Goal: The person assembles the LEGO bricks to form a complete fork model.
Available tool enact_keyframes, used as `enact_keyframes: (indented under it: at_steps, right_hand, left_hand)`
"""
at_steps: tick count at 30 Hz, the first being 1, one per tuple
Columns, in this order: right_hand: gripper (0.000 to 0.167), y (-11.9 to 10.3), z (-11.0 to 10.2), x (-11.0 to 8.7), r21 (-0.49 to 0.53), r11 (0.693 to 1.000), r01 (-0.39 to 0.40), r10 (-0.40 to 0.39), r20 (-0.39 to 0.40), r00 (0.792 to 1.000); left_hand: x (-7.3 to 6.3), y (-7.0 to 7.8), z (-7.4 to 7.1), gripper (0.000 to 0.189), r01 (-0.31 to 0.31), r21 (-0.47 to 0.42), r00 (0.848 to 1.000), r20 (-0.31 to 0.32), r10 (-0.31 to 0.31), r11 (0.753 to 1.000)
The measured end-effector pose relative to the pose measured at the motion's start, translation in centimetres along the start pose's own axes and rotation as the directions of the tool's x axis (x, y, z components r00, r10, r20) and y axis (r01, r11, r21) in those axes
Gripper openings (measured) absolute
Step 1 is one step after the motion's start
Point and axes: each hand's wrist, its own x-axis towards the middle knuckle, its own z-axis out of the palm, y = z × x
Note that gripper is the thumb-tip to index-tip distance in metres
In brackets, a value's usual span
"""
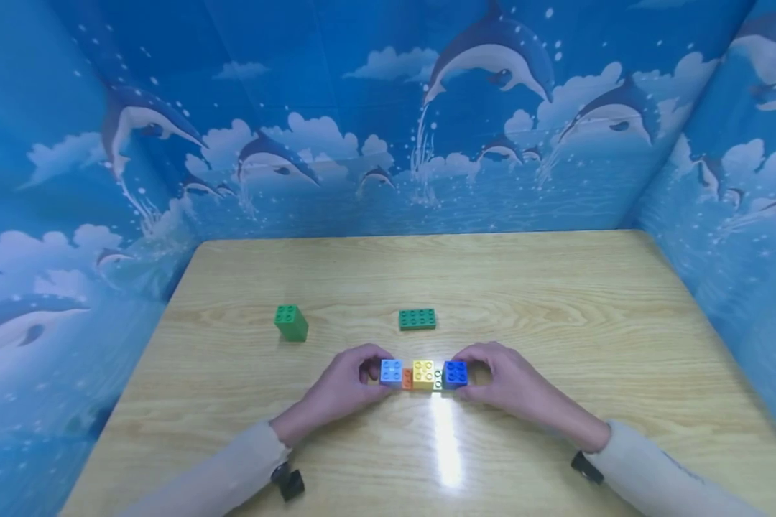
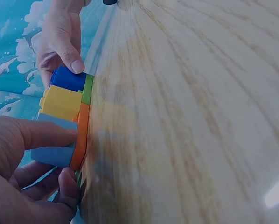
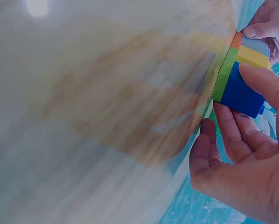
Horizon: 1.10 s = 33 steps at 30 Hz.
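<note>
A row of toy bricks lies across the table between both hands: a light blue brick [image 1: 391,371], a yellow brick [image 1: 423,374] and a dark blue brick [image 1: 455,373], studs up. Beneath them run two flat plates end to end, an orange plate [image 2: 81,133] under the light blue end and a light green plate [image 3: 225,77] under the dark blue end. The yellow brick spans their joint. My left hand [image 1: 351,378] pinches the light blue brick between thumb and fingers. At the other end, my right hand [image 1: 506,379] pinches the dark blue brick the same way.
Behind the row lies a flat dark green plate [image 1: 417,319]. To its left a tall green brick stack [image 1: 292,323] stands upright. Blue dolphin-printed curtains [image 1: 336,129] enclose the back and sides of the wooden table [image 1: 530,280].
</note>
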Motion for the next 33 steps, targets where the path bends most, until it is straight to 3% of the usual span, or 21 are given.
enact_keyframes:
  at_steps: [9,20,26,33]
  right_hand:
    - [0.046,0.1,0.0,0.4,0.015,1.0,-0.009,0.009,0.001,1.0]
    - [0.045,0.1,-0.1,0.8,0.04,0.999,-0.004,0.006,-0.052,0.999]
    - [0.045,0.1,-0.3,1.3,0.066,0.998,0.02,-0.015,-0.08,0.997]
    - [0.044,-0.1,-0.6,2.0,0.095,0.996,-0.005,0.015,-0.099,0.995]
  left_hand:
    - [0.3,-0.3,0.2,0.04,0.023,0.012,1.0,-0.013,-0.023,1.0]
    - [0.6,-0.2,-0.3,0.041,-0.019,0.044,0.997,-0.068,0.022,0.999]
    - [1.1,-0.3,-0.6,0.042,-0.016,-0.007,0.995,-0.098,0.015,1.0]
    - [1.8,-0.1,-1.0,0.04,-0.024,-0.042,0.992,-0.129,0.018,0.999]
